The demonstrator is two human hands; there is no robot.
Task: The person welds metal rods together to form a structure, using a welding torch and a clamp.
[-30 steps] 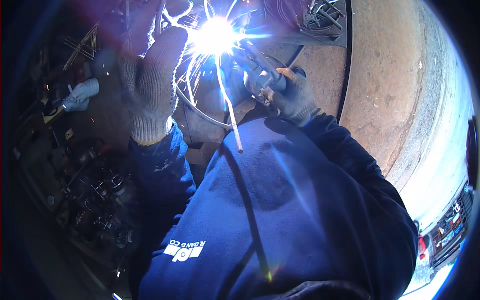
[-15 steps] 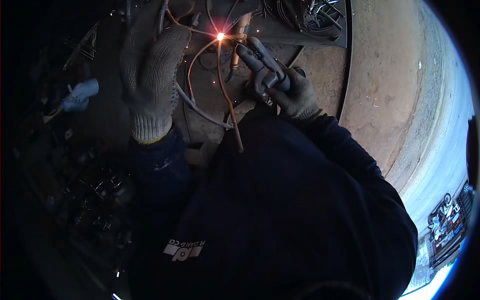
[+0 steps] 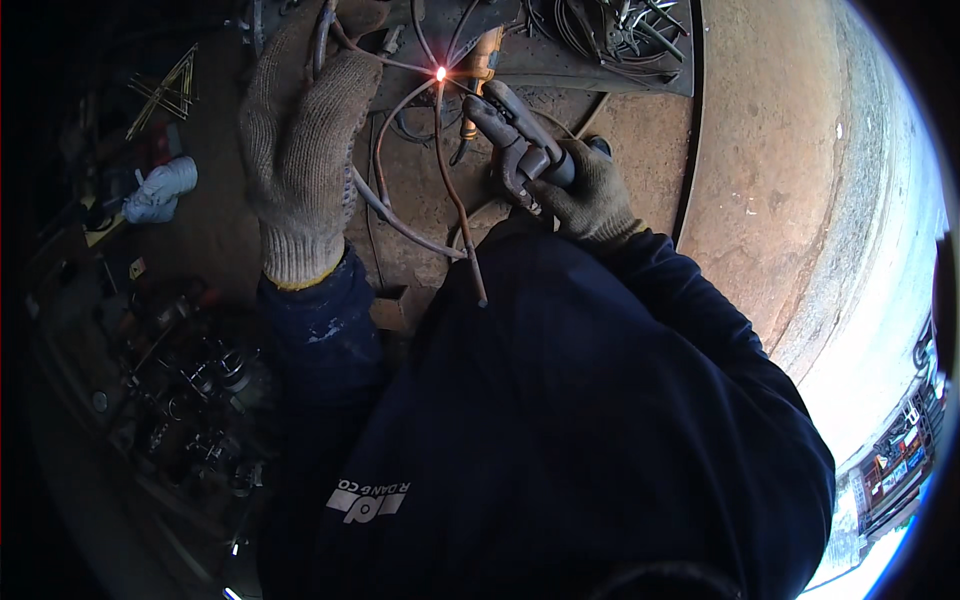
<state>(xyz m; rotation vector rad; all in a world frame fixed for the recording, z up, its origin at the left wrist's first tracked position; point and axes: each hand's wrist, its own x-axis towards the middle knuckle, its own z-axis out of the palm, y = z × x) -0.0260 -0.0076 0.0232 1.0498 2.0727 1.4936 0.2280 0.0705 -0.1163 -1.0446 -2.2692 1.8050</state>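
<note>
My right hand, in a knitted work glove, is wrapped round a grey welding electrode holder. From the holder's jaws a thin electrode reaches toward a small glowing weld spot, where several bent metal rods meet. My left hand, also gloved, is to the left of the glow, closed round a bent rod of the same piece near the top edge. Its fingertips are partly hidden. One curved rod passes beside that glove and runs down toward my dark blue jacket.
A yellow-orange power tool lies just beyond the glow. Coiled wire and rods lie on a dark plate at the top. To the left are thin sticks, a white cloth-like bundle and a heap of metal parts. A small box stands below.
The glow at the joint has shrunk and the surroundings look brighter. My right hand and the holder have shifted slightly left and down. My left hand has hardly moved.
</note>
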